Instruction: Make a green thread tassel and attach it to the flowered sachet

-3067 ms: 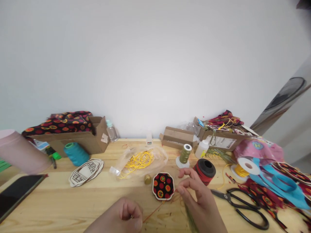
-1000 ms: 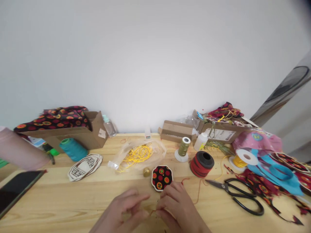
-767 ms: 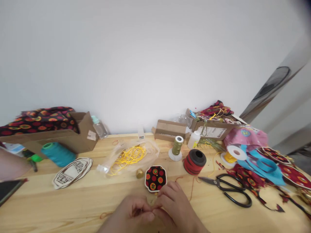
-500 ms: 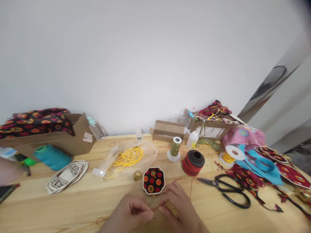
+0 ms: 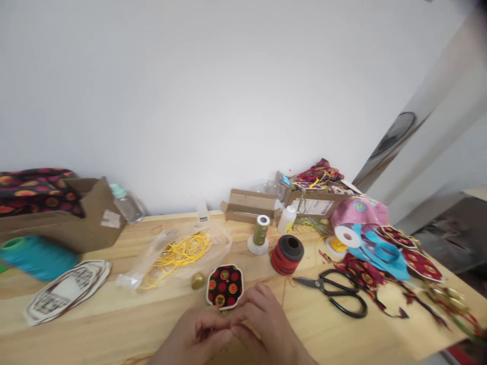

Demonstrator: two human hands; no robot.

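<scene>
My left hand (image 5: 198, 335) and my right hand (image 5: 261, 320) meet at the bottom centre, fingertips pinched together and nearly touching. A thin reddish thread seems to run between them, mostly hidden by the fingers. Just above lies a scalloped patch (image 5: 224, 286) of dark floral fabric with a pale rim and a small yellow loop at its lower edge. A round brass piece (image 5: 198, 280) rests to its left. Red thread trails from behind my right hand toward a red spool (image 5: 287, 255).
Black-handled scissors (image 5: 342, 291) lie at the right, near blue ribbon (image 5: 384, 256) and fabric scraps. Yellow cord (image 5: 186, 252) sits in a clear bag. Pale shaped cards (image 5: 68, 291) and a teal cone (image 5: 40, 257) are at the left. Cardboard boxes (image 5: 251, 205) line the wall.
The view has turned to the right, so the table items appear further left. My hands have come closer together, and the thread between them shows less.
</scene>
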